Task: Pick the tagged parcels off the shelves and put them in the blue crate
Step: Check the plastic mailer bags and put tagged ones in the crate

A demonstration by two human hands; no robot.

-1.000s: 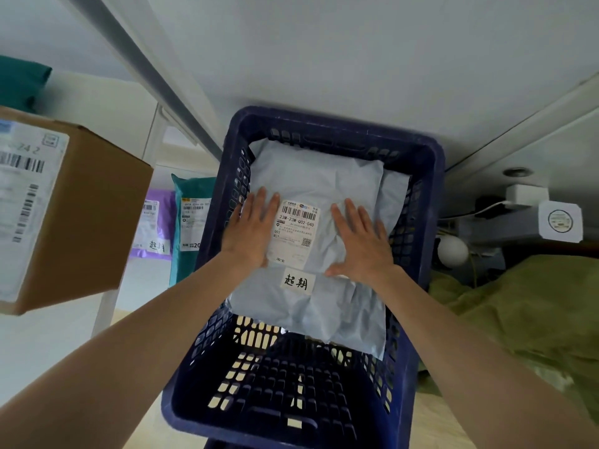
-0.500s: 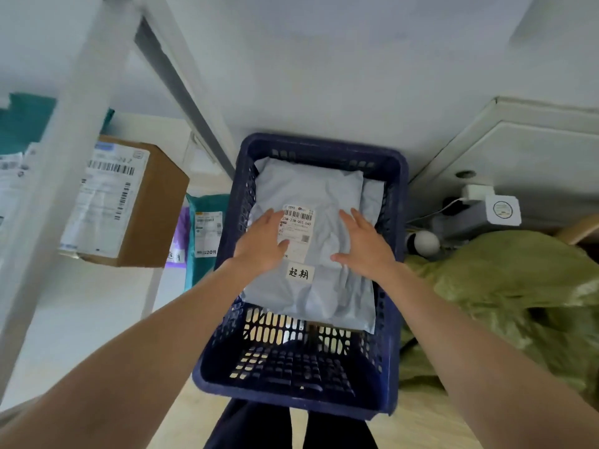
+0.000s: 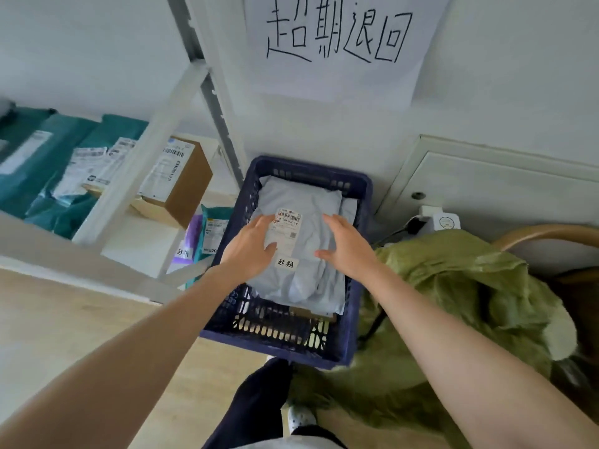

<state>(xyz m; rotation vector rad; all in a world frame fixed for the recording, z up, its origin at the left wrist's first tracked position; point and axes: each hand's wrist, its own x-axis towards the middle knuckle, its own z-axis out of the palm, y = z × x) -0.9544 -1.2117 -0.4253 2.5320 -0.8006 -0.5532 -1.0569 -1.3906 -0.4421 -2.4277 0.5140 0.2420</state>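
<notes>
Both hands (image 3: 249, 251) lifted off grey parcel (image 3: 304, 254), fingers spread, parcel fills blue crate (image 3: 353, 306) edge to edge

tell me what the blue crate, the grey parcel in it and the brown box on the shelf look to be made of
Blue crate: moulded plastic by its look, with slotted lattice walls and a slight sheen.
Grey parcel: likely a soft poly mailer; its thin skin wrinkles and creases, finish smooth.
Brown box: apparently matte cardboard, with flat faces, sharp folded edges and a white label.

Person: both forearms showing bare, no sleeves; left hand (image 3: 249, 251) and right hand (image 3: 348, 246) wearing nothing; legs wearing dark navy trousers (image 3: 256, 403).
</notes>
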